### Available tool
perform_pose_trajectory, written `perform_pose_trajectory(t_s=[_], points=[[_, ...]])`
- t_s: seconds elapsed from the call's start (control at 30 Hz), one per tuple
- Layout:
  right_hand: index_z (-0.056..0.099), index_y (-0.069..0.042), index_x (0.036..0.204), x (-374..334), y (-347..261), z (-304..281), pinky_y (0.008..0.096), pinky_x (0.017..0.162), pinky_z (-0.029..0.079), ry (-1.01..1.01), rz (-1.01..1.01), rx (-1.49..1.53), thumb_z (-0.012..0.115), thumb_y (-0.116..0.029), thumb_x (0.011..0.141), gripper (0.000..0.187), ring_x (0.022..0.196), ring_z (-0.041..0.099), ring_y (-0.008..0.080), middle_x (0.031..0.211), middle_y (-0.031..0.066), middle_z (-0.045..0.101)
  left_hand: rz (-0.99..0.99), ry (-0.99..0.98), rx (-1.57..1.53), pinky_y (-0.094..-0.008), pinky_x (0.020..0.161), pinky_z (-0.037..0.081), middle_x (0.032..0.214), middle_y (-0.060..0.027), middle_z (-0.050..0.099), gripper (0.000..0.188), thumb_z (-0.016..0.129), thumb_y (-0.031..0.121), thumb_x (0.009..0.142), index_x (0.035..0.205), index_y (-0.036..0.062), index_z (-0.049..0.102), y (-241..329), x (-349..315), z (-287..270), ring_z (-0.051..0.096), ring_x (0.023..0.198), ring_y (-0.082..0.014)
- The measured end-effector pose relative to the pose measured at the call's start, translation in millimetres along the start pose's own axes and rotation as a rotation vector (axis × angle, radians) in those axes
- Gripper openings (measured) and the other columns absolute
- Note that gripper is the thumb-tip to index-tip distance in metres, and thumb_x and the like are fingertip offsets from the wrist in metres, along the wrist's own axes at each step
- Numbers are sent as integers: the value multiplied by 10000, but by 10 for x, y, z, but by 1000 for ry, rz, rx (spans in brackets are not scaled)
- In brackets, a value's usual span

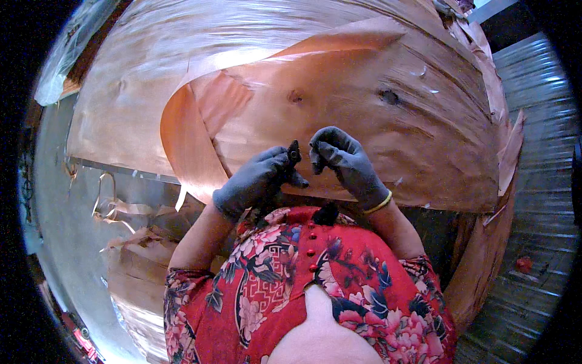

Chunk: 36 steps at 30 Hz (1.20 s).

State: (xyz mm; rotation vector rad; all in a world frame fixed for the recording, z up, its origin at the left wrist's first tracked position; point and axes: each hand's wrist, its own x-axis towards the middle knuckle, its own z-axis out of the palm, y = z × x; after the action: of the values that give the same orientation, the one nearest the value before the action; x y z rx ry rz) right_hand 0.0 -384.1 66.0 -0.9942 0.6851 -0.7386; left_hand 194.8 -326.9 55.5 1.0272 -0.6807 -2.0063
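Observation:
Both my hands wear grey gloves with dark fingertips. My left hand [254, 182] is closed around a small black object [294, 153] with a round ring-like spot on it; its exact kind is unclear. Beside it on the right, a little apart, my right hand [348, 162] has its fingers curled and pressed together; anything in them is hidden. Under and beyond the hands lies a broad sheet of brown wood veneer [345, 121] with dark knots. A loose veneer strip [182, 133] curls over its left part.
Torn veneer scraps [130, 209] hang and lie at the left below the sheet's edge. More veneer [139, 273] is piled at the lower left. Ribbed sheeting [536, 121] runs along the right side. Clear plastic film [57, 73] hangs at the upper left.

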Motion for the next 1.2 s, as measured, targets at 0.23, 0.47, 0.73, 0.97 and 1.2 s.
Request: perform_pose_trajectory(t_s=[0.23,0.47,0.73,0.97,1.2], points=[[587,-29,877,-108,-88,105,245,636,456,-64,141,-110,581,-146,874,117,693,539,100,758,12,576,-169,37,79,-199,381,394,711,-92,640,288,443,303,936,1037,49,530,72,-238,0,523,448,-115],[578,-31,877,-175,-44,220,239,649,459,-112,196,19,566,-157,883,126,691,535,97,771,8,585,-263,17,5,-178,314,341,707,-110,650,285,445,307,932,1038,58,537,138,-375,64,453,351,-84],[579,-37,888,-218,1,222,225,608,446,-49,287,-95,541,-184,902,152,674,520,73,770,-7,590,-315,9,-38,-179,312,348,719,-128,652,302,458,299,927,1036,28,535,94,-396,47,462,350,-91],[613,-41,860,-234,-8,224,201,546,426,-4,374,-149,569,-200,882,167,615,511,56,729,-21,589,-344,-23,-8,-177,336,381,723,-127,654,289,449,288,931,1032,29,530,89,-414,24,485,371,-95],[632,-35,864,-247,-39,245,200,532,420,-26,390,-155,595,-202,860,171,604,537,65,738,-3,612,-352,-37,-20,-173,351,384,670,-93,633,269,447,278,936,1011,36,535,101,-425,44,507,406,-92]])
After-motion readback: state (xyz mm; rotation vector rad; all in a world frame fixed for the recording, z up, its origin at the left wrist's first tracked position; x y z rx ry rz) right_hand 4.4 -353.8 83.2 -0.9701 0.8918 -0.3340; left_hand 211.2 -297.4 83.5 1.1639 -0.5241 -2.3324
